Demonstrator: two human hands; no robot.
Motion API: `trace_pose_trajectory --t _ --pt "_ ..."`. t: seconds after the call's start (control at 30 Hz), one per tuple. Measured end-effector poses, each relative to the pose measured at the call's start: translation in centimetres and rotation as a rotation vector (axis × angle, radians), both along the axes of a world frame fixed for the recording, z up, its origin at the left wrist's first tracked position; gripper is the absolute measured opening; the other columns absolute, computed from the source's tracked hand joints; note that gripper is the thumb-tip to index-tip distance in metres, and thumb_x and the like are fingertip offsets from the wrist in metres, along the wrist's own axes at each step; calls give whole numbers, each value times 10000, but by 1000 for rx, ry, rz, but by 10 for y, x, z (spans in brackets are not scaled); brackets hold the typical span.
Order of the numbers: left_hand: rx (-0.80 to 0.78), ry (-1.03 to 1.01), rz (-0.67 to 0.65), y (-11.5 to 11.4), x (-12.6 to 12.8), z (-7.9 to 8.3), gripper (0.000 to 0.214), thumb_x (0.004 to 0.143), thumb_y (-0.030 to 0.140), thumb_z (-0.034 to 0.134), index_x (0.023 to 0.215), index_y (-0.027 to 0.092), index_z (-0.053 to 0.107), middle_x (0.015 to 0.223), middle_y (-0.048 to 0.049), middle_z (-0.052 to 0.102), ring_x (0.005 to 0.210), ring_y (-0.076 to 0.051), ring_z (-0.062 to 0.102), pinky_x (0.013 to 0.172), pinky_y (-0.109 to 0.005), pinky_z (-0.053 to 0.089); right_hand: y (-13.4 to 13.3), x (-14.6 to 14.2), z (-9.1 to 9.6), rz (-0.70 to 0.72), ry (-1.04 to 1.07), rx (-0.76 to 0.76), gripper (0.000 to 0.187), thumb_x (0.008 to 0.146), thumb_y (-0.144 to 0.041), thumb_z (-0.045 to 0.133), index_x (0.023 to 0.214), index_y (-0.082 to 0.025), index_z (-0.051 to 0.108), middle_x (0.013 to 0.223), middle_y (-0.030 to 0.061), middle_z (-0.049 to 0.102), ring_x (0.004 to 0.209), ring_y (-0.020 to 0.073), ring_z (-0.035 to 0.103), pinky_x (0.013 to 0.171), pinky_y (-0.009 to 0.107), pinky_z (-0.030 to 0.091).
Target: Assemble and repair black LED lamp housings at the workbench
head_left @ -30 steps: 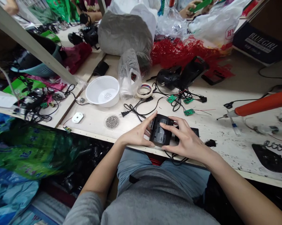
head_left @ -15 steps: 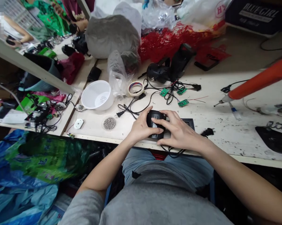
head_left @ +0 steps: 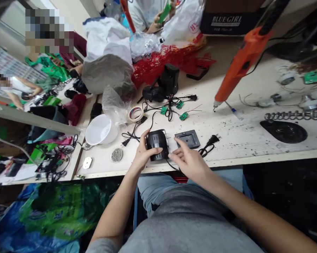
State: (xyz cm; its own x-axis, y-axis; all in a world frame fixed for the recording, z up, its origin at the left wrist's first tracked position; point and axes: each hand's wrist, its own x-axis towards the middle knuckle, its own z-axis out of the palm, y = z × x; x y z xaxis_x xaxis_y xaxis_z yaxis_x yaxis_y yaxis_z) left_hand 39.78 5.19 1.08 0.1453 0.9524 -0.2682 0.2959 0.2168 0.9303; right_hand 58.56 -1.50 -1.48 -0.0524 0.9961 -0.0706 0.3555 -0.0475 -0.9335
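Nearest my camera, the grey shirt and blue trousers fill the lower middle, with both forearms reaching over the table. My left hand holds the black housing near the front edge, thumb across its ribbed face and fingers behind its left end; I can't tell whether it also rests on the wood. My right hand is just beside the housing's right end, index finger straight and the others bent; I can't tell whether its fingertips touch the housing or pinch anything.

Just past that hand lies a black rectangular tray, a plug with looped cord to its right. Off to the left I have a white plate-like part, a round dish of small metal pieces and a white bowl. To the far right lies a black teardrop-shaped base.

Further back, green circuit boards sit among tangled cords, near a tape roll. An orange screwdriver slants down on the right. Beyond are black devices, red netting, a dark box and a co-worker's hand with a green object.
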Motion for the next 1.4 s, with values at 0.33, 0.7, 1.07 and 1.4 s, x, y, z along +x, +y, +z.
trace_pose_trajectory --t 0.33,0.7,1.07,1.4 --pt "120 -260 108 -21 3 -14 1003 663 459 825 1502 383 281 1314 -50 588 1175 -233 604 973 -336 514 11 -15 24 44 -133 -65 491 855 -559 664 1161 -176 648 923 99 747 853 291 718 691 360 527" --pt "7 -455 334 -17 22 -6 905 561 354 916 1363 358 495 1167 6 674 1025 -174 654 865 -254 531 7 -15 11 33 -61 111 556 863 -432 679 1332 -158 559 1072 125 682 965 276 682 863 408 557" --pt "-201 -666 542 -6 30 -5 297 727 336 834 949 180 711 870 -18 748 757 -150 703 834 -270 565 16 -15 17 -50 -99 69 658 729 -461 831 1271 -154 617 1105 127 696 981 277 678 895 413 543" --pt "-491 -852 493 -7 33 0 322 883 337 663 1129 129 679 905 -100 769 798 -229 747 843 -355 611 14 -5 26 -111 -147 182 357 814 -371 758 1086 -166 652 913 72 689 800 210 668 746 331 529"
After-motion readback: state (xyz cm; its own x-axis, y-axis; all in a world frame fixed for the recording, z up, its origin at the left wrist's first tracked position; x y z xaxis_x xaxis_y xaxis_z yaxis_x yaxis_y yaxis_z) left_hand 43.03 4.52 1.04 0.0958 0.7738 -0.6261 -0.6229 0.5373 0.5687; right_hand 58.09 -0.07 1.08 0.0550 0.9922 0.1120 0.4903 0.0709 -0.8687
